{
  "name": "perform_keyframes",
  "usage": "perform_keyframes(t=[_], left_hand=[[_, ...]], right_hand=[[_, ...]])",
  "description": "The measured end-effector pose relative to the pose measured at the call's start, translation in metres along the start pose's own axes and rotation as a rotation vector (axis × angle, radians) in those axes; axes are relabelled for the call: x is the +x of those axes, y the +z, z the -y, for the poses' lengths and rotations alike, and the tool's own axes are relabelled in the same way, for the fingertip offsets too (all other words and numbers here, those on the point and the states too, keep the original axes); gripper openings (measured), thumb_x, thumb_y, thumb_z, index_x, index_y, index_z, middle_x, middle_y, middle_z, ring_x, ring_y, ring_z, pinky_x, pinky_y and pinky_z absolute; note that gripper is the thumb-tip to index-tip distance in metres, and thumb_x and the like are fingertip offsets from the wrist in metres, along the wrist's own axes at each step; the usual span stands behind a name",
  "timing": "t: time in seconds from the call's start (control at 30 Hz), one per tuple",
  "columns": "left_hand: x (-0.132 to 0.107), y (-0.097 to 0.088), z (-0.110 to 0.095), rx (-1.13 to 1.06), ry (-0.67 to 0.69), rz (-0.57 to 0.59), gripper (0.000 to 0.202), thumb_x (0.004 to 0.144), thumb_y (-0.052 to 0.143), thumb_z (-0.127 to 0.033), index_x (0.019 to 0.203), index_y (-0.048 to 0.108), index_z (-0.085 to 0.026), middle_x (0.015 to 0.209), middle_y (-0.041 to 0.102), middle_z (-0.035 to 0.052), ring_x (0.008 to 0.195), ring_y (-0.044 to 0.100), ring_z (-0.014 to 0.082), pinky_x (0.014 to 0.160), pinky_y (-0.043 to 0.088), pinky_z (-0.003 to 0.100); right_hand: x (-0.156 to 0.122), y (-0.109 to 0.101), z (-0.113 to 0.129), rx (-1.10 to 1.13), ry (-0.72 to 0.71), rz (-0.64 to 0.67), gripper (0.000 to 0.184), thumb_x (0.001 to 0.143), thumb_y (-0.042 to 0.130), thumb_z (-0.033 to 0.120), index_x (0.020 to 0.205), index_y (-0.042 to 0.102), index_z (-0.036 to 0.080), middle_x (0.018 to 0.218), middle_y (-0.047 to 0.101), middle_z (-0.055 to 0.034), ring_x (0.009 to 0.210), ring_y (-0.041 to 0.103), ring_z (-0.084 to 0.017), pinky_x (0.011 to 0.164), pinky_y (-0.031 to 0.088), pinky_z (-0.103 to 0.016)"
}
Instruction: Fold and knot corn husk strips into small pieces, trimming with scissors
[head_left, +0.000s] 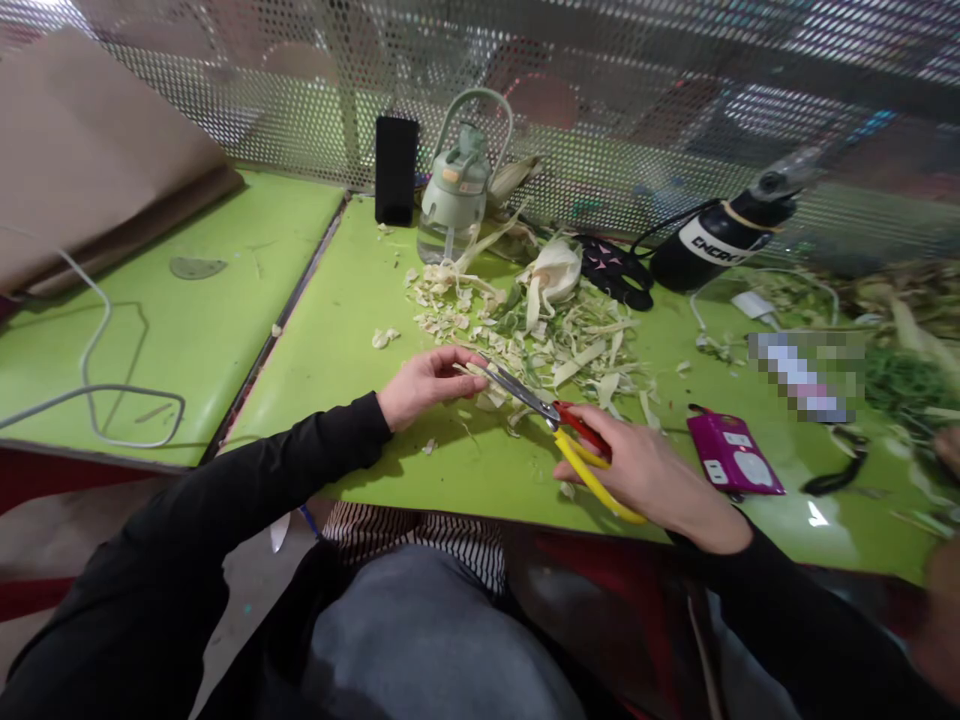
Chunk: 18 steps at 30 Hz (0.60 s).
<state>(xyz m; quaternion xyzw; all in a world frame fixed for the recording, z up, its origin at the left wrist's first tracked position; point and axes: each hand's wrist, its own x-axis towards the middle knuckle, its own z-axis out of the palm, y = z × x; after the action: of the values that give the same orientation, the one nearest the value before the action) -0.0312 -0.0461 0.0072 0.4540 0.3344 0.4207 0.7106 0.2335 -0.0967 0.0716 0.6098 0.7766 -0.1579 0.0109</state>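
My right hand [651, 470] grips a pair of scissors [559, 425] with red and yellow handles; the metal blades point left toward my left hand [426, 382]. The left hand's fingers are curled and pinch a pale strip of husk at the near edge of a pile of cut husk scraps [540, 330]. The scissor blades lie right at that strip. A larger whole pale husk piece [556, 270] rests at the back of the pile. All of this lies on a green table [352, 330].
At the back stand a black box [396, 170], a pale green water jug [456, 190] and a black bottle [724, 240] lying down. A magenta packet [731, 455] lies right of my right hand. White cable [97, 380] loops on the left table. Perforated metal screen behind.
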Motion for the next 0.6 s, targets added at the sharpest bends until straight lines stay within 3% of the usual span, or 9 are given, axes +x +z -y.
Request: perform_keyframes(t=[0.23, 0.43, 0.6], left_hand=[[0.001, -0.001, 0.005, -0.010, 0.014, 0.031, 0.029, 0.071, 0.082, -0.024, 0.092, 0.067, -0.014, 0.071, 0.066, -0.0009, 0.061, 0.056, 0.0075, 0.059, 0.036, 0.021], [0.000, 0.000, 0.005, 0.014, 0.001, 0.018, 0.026, 0.072, 0.082, -0.024, 0.091, 0.066, -0.014, 0.068, 0.065, -0.0015, 0.056, 0.050, 0.0064, 0.055, 0.032, 0.021], [-0.002, 0.001, 0.003, 0.019, -0.013, 0.032, 0.025, 0.073, 0.081, -0.021, 0.092, 0.067, -0.013, 0.071, 0.067, -0.0001, 0.059, 0.053, 0.0068, 0.058, 0.035, 0.022]], right_hand=[[0.001, 0.000, -0.001, 0.029, 0.001, 0.010, 0.068, 0.077, 0.057, 0.076, 0.113, 0.071, 0.020, 0.073, 0.072, -0.0060, 0.059, 0.063, -0.021, 0.053, 0.042, -0.028], [-0.002, 0.003, -0.007, 0.096, -0.006, -0.013, 0.062, 0.076, 0.060, 0.076, 0.102, 0.074, 0.022, 0.068, 0.072, -0.0042, 0.055, 0.060, -0.020, 0.053, 0.041, -0.029], [-0.004, 0.005, -0.011, 0.181, 0.021, -0.013, 0.057, 0.075, 0.061, 0.077, 0.090, 0.073, 0.024, 0.055, 0.064, -0.0003, 0.046, 0.049, -0.014, 0.047, 0.033, -0.027]])
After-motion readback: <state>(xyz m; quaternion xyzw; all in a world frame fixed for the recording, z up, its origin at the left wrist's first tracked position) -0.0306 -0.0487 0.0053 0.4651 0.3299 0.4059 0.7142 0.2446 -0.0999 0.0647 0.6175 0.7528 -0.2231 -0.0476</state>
